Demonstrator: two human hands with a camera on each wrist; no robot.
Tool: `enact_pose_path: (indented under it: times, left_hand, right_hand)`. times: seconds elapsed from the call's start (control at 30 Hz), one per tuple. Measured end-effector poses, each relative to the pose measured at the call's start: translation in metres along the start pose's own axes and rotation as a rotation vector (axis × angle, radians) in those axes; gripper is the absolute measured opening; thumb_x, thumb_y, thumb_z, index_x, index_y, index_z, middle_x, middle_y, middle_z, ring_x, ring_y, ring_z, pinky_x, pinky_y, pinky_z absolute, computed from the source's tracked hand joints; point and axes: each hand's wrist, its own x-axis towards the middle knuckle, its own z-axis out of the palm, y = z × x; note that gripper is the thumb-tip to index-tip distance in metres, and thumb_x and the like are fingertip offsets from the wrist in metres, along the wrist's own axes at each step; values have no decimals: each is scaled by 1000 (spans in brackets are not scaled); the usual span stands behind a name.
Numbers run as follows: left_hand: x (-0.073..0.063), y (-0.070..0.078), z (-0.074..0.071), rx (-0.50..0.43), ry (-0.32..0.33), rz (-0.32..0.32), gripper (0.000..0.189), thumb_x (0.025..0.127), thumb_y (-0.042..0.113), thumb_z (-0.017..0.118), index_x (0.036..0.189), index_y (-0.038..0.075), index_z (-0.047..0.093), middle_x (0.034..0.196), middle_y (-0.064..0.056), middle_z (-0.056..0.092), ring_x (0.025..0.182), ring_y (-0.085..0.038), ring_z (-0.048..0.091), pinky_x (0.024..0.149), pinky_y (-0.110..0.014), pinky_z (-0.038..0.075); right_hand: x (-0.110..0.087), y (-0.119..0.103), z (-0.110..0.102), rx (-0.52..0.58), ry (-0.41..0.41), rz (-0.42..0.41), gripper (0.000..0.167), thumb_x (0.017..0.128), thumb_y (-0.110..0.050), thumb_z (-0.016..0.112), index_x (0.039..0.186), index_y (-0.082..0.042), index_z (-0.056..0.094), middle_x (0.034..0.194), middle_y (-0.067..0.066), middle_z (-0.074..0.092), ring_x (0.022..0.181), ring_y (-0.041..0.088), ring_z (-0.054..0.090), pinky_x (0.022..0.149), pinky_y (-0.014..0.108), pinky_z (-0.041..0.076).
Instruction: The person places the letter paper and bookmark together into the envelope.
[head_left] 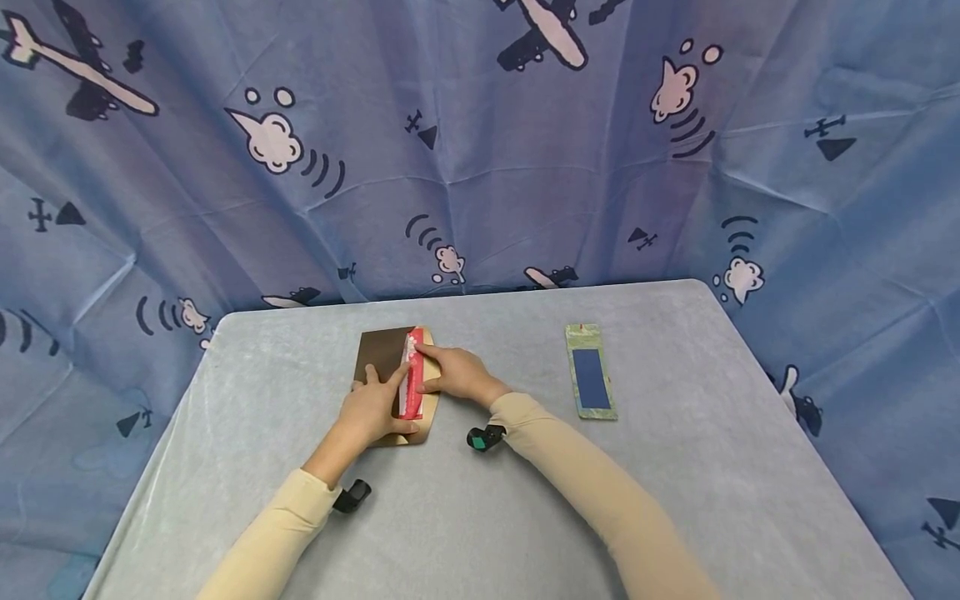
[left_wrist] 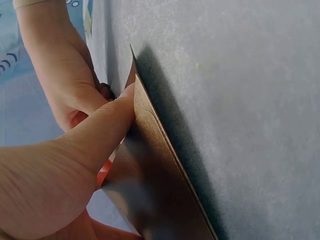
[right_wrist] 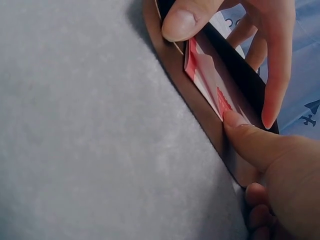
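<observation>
A dark brown paper envelope (head_left: 381, 346) lies left of the table's middle, its lighter flap (head_left: 429, 417) folded out to the right. At its mouth sits a flat red and white packet (head_left: 412, 400), partly inside. My left hand (head_left: 366, 412) is spread over the envelope. Its thumb (left_wrist: 107, 120) reaches into the mouth at the near end, and its index finger extends to the far side. My right hand (head_left: 461, 375) pinches the packet along its right edge; the right thumb (right_wrist: 240, 127) presses on it, and the other fingers are partly hidden by the flap.
To the right lies a narrow green card (head_left: 582, 340) with a dark blue panel. A light grey cloth (head_left: 487, 517) covers the table. Behind the table hangs a blue curtain (head_left: 480, 167) printed with planes. Black wrist cameras (head_left: 352, 497) sit at both cuffs.
</observation>
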Motion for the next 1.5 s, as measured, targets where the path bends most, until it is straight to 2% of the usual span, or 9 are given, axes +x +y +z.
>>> enact_pose_path:
  times: [0.37, 0.63, 0.9, 1.23, 1.5]
  left_hand:
    - [0, -1, 0, -12, -8, -4, 108, 70, 53, 85, 157, 18, 31, 146, -49, 28, 121, -69, 45, 87, -63, 52]
    - [-1, -1, 0, -19, -4, -5, 110, 69, 54, 85, 157, 19, 29, 147, -49, 27, 122, -69, 44, 87, -64, 52]
    - [-2, -2, 0, -8, 8, 7, 110, 68, 54, 86, 157, 19, 31, 145, -50, 29, 119, -68, 47, 83, -63, 53]
    - [-2, -2, 1, -10, 28, 19, 110, 67, 53, 87, 156, 18, 33, 144, -50, 31, 117, -69, 48, 82, -63, 54]
    - [-1, -2, 1, -15, 22, 13, 110, 67, 53, 87, 156, 17, 33, 144, -50, 31, 117, -69, 48, 85, -63, 53]
  right_hand:
    - [1, 0, 1, -43, 15, -20, 84, 80, -53, 76, 152, -27, 41, 140, 9, 62, 118, 26, 64, 95, 43, 51]
    - [0, 2, 1, -28, 21, -31, 98, 77, -57, 77, 157, -26, 29, 128, 13, 68, 96, 23, 66, 80, 41, 52]
    - [0, 6, 2, 9, 12, -33, 111, 74, -60, 79, 160, -21, 20, 121, 12, 70, 84, 18, 59, 76, 35, 49]
    - [0, 7, 4, -5, 10, -47, 110, 73, -59, 79, 159, -18, 23, 138, 12, 62, 98, 19, 63, 87, 40, 52]
    - [0, 6, 4, -30, 19, -41, 110, 73, -60, 79, 158, -18, 26, 137, 10, 63, 93, 18, 63, 81, 38, 52]
